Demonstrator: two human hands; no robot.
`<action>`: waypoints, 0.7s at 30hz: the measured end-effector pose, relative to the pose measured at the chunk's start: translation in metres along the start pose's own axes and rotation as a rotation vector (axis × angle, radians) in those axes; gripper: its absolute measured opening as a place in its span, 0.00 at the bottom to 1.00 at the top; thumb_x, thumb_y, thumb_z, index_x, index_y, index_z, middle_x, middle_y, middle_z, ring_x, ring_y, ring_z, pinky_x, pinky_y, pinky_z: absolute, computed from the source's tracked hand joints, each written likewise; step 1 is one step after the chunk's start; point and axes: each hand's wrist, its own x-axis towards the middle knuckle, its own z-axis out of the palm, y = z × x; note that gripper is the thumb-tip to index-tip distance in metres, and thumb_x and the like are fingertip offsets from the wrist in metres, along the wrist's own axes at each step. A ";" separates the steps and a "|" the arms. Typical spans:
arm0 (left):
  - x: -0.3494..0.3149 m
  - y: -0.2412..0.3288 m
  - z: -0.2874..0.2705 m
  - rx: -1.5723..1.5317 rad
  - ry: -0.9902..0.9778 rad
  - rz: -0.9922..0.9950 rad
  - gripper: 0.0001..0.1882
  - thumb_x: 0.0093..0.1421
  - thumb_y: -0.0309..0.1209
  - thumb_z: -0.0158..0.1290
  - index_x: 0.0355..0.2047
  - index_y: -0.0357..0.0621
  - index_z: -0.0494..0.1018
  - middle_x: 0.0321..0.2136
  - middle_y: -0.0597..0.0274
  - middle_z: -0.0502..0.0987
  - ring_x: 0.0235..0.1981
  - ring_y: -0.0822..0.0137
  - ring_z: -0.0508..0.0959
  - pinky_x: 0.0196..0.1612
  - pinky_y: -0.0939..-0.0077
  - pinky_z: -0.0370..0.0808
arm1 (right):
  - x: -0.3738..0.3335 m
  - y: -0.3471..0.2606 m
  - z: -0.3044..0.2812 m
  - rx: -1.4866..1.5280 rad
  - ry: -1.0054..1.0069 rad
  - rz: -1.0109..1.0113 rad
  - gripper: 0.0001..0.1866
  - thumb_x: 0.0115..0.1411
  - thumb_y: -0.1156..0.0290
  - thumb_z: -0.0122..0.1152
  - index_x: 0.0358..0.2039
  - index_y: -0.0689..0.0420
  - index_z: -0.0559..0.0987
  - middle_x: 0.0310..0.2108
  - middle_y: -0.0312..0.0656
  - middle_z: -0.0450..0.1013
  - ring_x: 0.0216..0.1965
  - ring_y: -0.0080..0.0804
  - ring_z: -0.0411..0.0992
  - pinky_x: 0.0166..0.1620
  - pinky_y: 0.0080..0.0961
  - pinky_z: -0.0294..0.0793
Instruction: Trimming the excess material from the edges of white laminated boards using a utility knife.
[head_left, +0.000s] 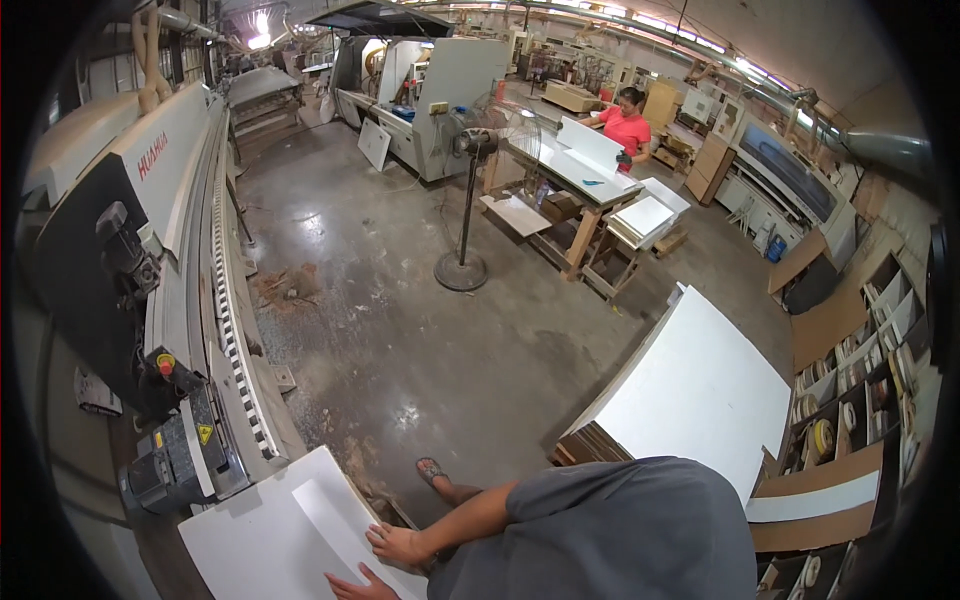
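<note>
A long, narrow white panel [332,512] lies on a larger white board [235,540] at the lower left. My right hand [400,543] rests on the narrow panel, palm down with its fingers apart. Closer to the lower edge, my left hand [358,586] is spread on the white surface beside it, partly cut off by the frame. Neither hand is wrapped round anything. The boards' near ends run out of the picture, under my hands and grey shirt.
A long machine [170,190] with a rail runs along the left. At right stands a stack of white panels [700,380] near shelves of rolls [822,440]. A pedestal fan [463,270] stands mid-floor. Beyond it, a co-worker [625,125] in red handles a white panel at a table [545,160].
</note>
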 end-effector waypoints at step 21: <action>-0.015 -0.012 0.077 -0.008 -0.116 -0.090 0.25 0.72 0.43 0.48 0.62 0.42 0.68 0.59 0.51 0.72 0.60 0.50 0.70 0.62 0.54 0.66 | 0.002 0.004 -0.017 0.053 -0.133 0.012 0.40 0.44 0.57 0.75 0.55 0.60 0.71 0.67 0.59 0.57 0.71 0.62 0.51 0.68 0.53 0.58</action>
